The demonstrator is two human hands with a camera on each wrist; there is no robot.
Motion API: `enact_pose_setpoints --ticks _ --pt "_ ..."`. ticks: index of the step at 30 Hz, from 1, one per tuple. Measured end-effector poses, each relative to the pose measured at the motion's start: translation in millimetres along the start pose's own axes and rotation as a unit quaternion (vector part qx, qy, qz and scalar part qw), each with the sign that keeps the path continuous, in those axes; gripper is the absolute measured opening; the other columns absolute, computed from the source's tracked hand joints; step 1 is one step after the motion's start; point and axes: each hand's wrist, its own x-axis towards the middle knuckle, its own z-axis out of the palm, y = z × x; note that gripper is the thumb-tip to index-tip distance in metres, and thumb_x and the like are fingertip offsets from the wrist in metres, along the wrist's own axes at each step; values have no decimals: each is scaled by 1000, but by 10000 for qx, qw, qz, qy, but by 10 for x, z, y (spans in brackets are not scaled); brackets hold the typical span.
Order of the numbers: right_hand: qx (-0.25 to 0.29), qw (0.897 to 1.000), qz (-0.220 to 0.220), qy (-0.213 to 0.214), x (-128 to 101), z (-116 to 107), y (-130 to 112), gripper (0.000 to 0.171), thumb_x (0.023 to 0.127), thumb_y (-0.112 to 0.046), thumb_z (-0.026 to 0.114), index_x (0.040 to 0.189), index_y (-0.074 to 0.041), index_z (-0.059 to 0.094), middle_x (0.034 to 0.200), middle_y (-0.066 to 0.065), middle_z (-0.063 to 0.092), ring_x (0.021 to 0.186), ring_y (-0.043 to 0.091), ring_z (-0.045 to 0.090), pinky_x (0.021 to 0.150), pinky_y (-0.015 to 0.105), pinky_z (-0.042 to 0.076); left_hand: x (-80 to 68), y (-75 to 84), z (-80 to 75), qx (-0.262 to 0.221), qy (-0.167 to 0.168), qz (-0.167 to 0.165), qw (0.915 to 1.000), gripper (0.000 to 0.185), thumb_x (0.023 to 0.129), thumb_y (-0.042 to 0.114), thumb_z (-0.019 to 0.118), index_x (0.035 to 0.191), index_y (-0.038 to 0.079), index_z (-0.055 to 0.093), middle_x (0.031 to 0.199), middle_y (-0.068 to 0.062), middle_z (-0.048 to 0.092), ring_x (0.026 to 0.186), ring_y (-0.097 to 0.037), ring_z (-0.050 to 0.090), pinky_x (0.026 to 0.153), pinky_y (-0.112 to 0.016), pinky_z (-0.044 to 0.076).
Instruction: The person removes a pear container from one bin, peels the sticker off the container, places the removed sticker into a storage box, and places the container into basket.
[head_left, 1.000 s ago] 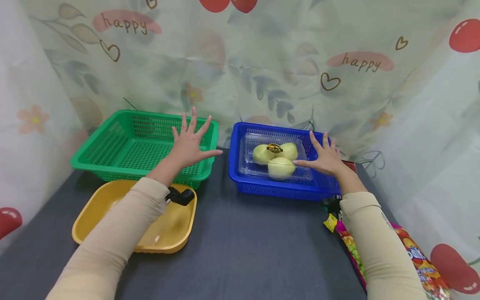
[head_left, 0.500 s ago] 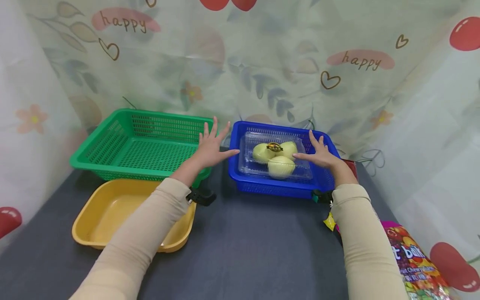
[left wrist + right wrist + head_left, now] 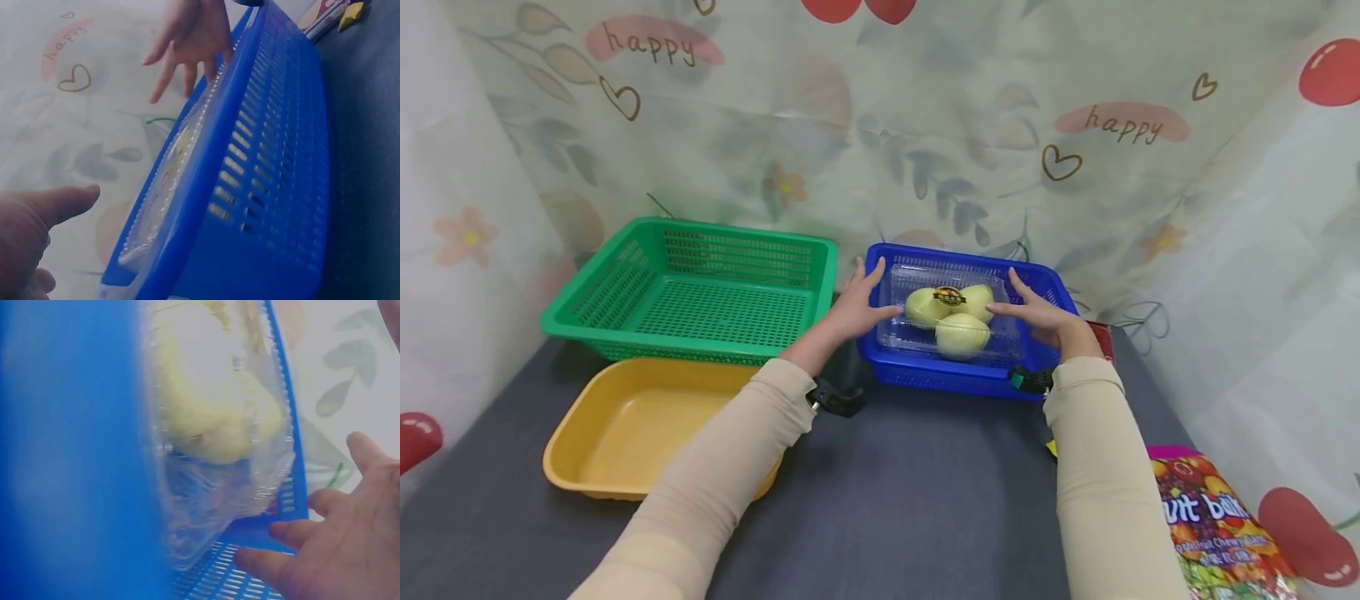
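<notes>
A clear plastic clamshell box (image 3: 917,337) with three pale yellow-green round fruits (image 3: 962,336) lies inside a blue slotted basket (image 3: 940,381). My left hand (image 3: 852,307) is at the basket's left rim, its thumb pointing toward the box and fingers extended. Over the basket's right side is my right hand (image 3: 1043,318), thumb near the fruits and fingers spread. In the right wrist view, its fingers (image 3: 300,534) stand apart from the box's end. The left thumb (image 3: 65,201) shows beside the basket in the left wrist view. Neither hand holds anything.
A green slotted basket (image 3: 700,346) stands at the back left, with a yellow tub (image 3: 625,442) in front of it. A colourful candy bag (image 3: 1213,521) lies at the right. Patterned cloth (image 3: 925,108) hangs behind the dark table (image 3: 910,500).
My left hand has moved right, from over the green basket to the blue basket's left rim. The right hand has shifted slightly left. The baskets and box stay put.
</notes>
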Motion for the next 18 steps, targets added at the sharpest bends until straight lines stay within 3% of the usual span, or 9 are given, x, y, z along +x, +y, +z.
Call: enact_pose_setpoints --ticks 11,18 --pt "606 9980 99 -174 92 3 35 92 91 -38 58 146 -36 -17 152 1 -30 141 35 -21 109 67 5 40 -40 173 -1008 -66 -587 9932 81 90 17 60 151 21 7 157 -8 -13 144 -32 1 116 -47 17" --pt "246 9993 144 -242 181 63 84 93 87 -31 65 149 -32 -4 152 5 -30 141 36 -21 110 65 4 85 -121 248 -1146 267 -702 9906 78 90 10 58 151 17 10 158 -7 -9 145 -32 3 116 -46 19"
